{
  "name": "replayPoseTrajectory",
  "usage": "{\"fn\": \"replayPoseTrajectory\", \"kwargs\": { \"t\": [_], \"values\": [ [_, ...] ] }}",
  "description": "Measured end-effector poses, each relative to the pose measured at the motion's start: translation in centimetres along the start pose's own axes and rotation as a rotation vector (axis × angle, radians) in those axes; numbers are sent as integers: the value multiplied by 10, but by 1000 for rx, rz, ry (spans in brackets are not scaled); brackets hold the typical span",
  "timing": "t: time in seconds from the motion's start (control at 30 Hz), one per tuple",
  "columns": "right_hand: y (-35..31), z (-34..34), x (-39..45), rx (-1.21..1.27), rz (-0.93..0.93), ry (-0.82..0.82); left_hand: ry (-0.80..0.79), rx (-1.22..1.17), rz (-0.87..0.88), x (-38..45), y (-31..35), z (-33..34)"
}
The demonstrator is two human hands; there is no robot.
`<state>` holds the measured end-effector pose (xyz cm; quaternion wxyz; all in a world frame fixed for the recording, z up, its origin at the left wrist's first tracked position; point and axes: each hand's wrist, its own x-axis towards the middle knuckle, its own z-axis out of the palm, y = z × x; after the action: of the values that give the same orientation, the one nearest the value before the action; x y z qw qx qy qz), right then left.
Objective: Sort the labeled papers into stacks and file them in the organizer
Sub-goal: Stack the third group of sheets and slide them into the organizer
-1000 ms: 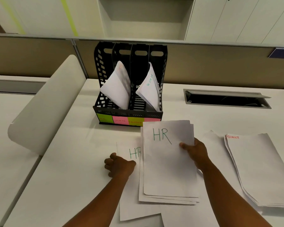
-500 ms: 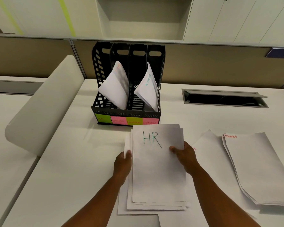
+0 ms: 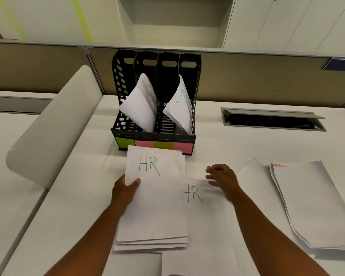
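My left hand grips the left edge of a stack of papers marked HR, thumb on top; the stack's far end reaches the front of the black four-slot organizer. To its right, a single HR sheet lies flat on the desk. My right hand hovers over that sheet's far end, fingers loosely curled, holding nothing. Two of the organizer's slots hold leaning papers. Its front carries green and pink labels. A stack marked FINANCE lies at the right.
A curved white divider panel rises at the desk's left edge. An open cable tray slot is set into the desk behind the right stack. More loose white sheets lie under the FINANCE stack. A brown partition wall runs behind the organizer.
The HR stack has moved left and forward toward the organizer, held now by my left hand alone. My right hand let go of it and moved right, uncovering a single HR sheet.
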<state>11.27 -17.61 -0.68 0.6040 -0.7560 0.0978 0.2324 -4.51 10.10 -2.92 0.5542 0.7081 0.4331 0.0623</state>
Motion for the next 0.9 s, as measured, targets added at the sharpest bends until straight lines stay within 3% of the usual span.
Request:
{"fn": "replayPoseTrajectory", "kwargs": {
  "t": [0.13, 0.3, 0.47, 0.57, 0.67, 0.9],
  "values": [
    [12, -10, 4, -351, 17, 120, 23, -21, -36, 7, -12, -15],
    [27, -10, -2, -713, -33, 120, -19, -71, -72, 7, -18, -19],
    [29, -5, -1, -703, 32, -14, -58, -103, -71, 8, -25, -24],
    [25, -4, -8, -506, 108, -211, -54, -123, -73, 9, -26, -26],
    [22, -5, -14, -586, 178, -382, -25, -124, -83, 10, -27, -27],
    [-42, -28, -7, -555, -114, -179, 77, -90, -93, 11, -28, -26]
  ]
}}
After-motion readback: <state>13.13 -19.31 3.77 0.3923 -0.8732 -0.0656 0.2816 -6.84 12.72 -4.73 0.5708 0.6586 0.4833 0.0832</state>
